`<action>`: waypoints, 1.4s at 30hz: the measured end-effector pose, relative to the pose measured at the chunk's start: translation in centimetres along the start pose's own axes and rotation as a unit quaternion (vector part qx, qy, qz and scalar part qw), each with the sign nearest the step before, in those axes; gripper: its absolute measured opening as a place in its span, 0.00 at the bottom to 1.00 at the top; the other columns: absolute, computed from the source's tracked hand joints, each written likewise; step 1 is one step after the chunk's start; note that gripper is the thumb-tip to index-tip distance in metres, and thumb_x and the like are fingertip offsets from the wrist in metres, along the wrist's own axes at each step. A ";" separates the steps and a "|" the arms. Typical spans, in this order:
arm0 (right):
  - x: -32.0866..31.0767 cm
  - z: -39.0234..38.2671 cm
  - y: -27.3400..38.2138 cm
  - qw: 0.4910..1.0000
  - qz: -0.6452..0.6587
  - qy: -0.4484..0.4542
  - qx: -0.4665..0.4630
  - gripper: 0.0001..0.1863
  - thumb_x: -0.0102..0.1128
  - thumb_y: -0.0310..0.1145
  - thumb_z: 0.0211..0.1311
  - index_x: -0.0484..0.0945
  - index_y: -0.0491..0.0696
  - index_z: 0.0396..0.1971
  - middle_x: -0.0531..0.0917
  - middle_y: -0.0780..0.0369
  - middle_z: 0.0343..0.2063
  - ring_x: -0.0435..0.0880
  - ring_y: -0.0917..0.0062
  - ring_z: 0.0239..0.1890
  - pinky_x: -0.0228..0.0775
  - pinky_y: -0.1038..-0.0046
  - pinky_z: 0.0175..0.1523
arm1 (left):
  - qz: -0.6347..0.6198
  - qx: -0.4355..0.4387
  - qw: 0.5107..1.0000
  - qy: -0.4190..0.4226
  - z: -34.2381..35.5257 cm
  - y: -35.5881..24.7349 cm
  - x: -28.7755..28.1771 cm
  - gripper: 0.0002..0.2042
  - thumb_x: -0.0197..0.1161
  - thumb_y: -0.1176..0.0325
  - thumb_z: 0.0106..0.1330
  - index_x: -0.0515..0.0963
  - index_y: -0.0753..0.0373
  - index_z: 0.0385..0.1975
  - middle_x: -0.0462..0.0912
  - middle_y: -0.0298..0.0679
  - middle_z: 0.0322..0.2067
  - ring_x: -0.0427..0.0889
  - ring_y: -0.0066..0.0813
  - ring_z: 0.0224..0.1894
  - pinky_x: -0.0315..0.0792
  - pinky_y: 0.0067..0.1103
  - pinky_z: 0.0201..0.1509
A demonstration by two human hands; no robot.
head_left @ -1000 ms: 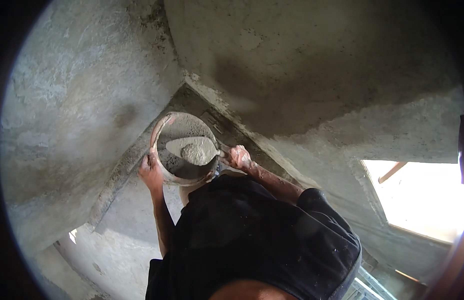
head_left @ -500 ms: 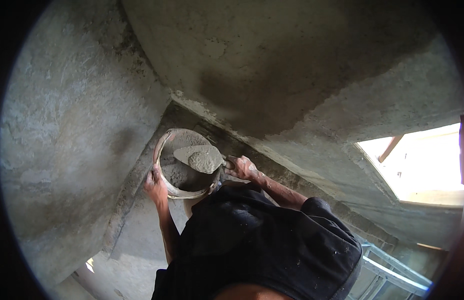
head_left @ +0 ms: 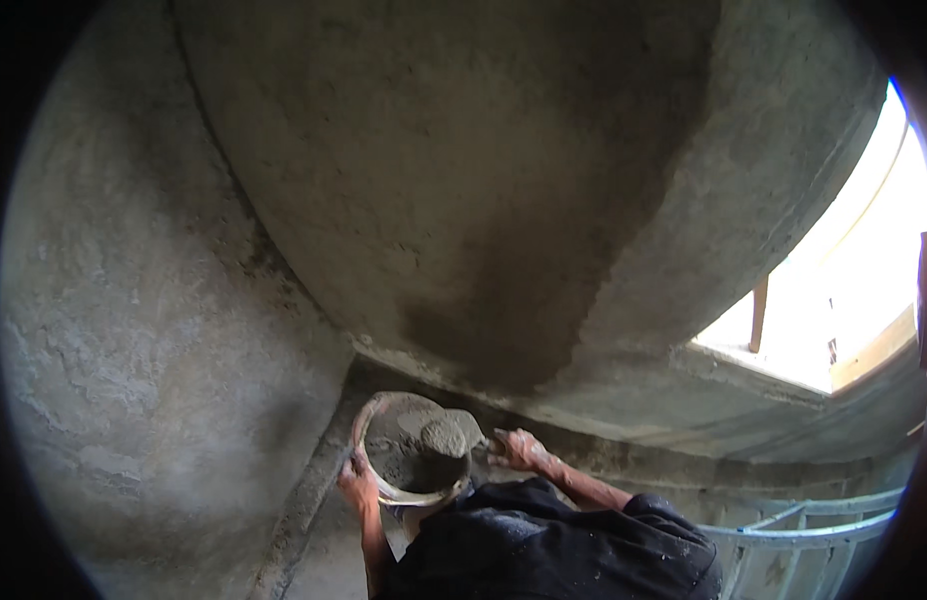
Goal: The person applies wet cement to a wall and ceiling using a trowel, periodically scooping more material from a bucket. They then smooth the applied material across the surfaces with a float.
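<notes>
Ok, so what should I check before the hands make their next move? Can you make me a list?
1. Left grip holding the bucket by its side, near the rim: ok.
2. Right grip holding the trowel by its handle: ok.
3. Lump of mortar sitting on the blade: ok, it is heaped up there.
4. More grey mix inside the bucket: ok, some shows.
5. Trowel clear of the bucket's rim: cannot tell; they overlap in this view.
6. Dark patch on the wall, wet or dry: cannot tell.
</notes>
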State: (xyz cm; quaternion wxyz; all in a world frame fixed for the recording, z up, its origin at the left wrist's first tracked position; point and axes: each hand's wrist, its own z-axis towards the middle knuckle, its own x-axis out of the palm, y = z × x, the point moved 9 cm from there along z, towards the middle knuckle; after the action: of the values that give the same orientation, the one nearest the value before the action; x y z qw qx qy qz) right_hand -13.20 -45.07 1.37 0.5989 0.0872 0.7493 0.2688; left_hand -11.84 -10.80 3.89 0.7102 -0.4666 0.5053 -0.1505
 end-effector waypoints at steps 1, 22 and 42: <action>0.6 -0.3 -0.7 1.000 0.001 0.008 0.010 0.32 0.56 0.55 0.48 0.70 0.45 0.45 0.78 0.53 0.31 0.76 0.57 0.35 0.68 0.60 0.40 | 0.036 0.021 0.999 0.010 0.0 -1.1 0.3 0.17 0.56 0.60 0.60 0.76 0.73 0.24 0.78 0.52 0.20 0.78 0.44 0.25 0.68 0.31 0.30; -2.0 -1.5 3.6 0.979 0.201 -0.031 0.032 0.25 0.56 0.42 0.47 0.70 0.39 0.41 0.78 0.47 0.33 0.76 0.55 0.41 0.67 0.63 0.44 | 0.002 0.012 1.000 0.013 -0.9 -0.6 -0.4 0.20 0.55 0.55 0.59 0.74 0.71 0.23 0.74 0.56 0.20 0.74 0.54 0.25 0.65 0.34 0.28; -9.6 1.6 13.2 0.805 0.576 -0.138 0.042 0.16 0.44 0.40 0.53 0.65 0.46 0.38 0.70 0.64 0.23 0.68 0.82 0.19 0.63 0.80 0.23 | 0.009 0.023 0.994 0.106 6.4 0.3 -1.3 0.20 0.54 0.56 0.60 0.73 0.73 0.24 0.74 0.56 0.21 0.73 0.48 0.24 0.66 0.32 0.30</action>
State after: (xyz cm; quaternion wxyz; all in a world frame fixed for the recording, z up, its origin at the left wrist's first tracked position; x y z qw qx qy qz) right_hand -11.65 -37.85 16.03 0.4265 0.5638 0.4816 0.5179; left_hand -6.96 -6.48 4.71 0.6647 -0.4270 0.5782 -0.2041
